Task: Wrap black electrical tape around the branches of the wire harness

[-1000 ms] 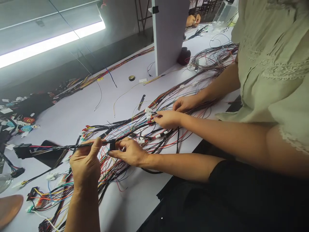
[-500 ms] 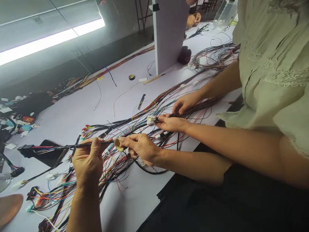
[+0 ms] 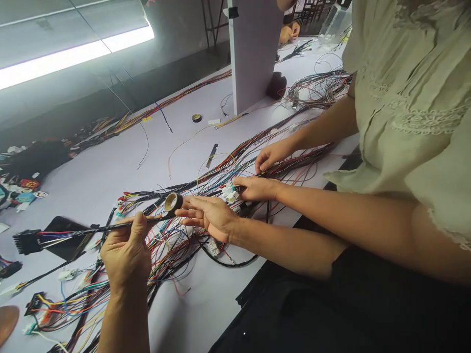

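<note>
Left hand (image 3: 127,252) closed around a black taped wire bundle (image 3: 91,229) above the desk (image 3: 191,299), right hand (image 3: 209,215) fingers outstretched, tips touching a tape roll (image 3: 172,201) on the bundle.

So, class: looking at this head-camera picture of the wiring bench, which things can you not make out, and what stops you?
Head view only:
- Left hand: its fingers fold over the taped wire bundle, hiding the grip.
- Tape roll: the right hand lies open against it; whether tape joins it to the bundle is too small to tell.
- White connectors: partly covered by a co-worker's hand.
- Brown object: cut off by the left edge.
</note>
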`<state>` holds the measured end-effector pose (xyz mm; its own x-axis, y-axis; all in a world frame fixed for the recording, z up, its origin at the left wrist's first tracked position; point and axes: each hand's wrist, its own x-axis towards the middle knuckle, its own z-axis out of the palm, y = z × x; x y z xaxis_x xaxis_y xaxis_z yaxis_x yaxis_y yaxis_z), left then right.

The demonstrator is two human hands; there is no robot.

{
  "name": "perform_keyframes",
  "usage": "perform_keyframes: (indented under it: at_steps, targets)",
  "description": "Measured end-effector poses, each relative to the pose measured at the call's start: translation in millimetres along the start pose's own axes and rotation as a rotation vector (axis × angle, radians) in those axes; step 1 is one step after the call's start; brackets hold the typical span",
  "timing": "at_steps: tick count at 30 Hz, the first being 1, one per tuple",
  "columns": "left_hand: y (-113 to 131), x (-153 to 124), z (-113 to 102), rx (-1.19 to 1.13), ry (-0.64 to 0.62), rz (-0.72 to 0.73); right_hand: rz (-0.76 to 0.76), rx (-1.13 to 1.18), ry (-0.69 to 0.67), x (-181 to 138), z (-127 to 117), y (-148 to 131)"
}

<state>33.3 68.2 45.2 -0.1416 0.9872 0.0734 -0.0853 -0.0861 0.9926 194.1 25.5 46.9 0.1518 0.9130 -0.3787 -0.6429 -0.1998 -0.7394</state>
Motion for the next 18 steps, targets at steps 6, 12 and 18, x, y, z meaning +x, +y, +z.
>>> perform_keyframes:
  at_steps: [6,12,18]
  targets:
    - [2.6,1.2,0.1,-0.032,0.065,-0.086,-0.05,0.153,-0.16,-35.3,-2.8,34.8]
    - [5.6,1.0,1.6,-0.05,0.089,-0.096,0.08,0.081,-0.115,-39.7,2.8,57.3]
    - [8.1,-1.2,3.2,-0.074,0.092,-0.105,0.168,0.452,-0.178,-19.8,20.1,40.9]
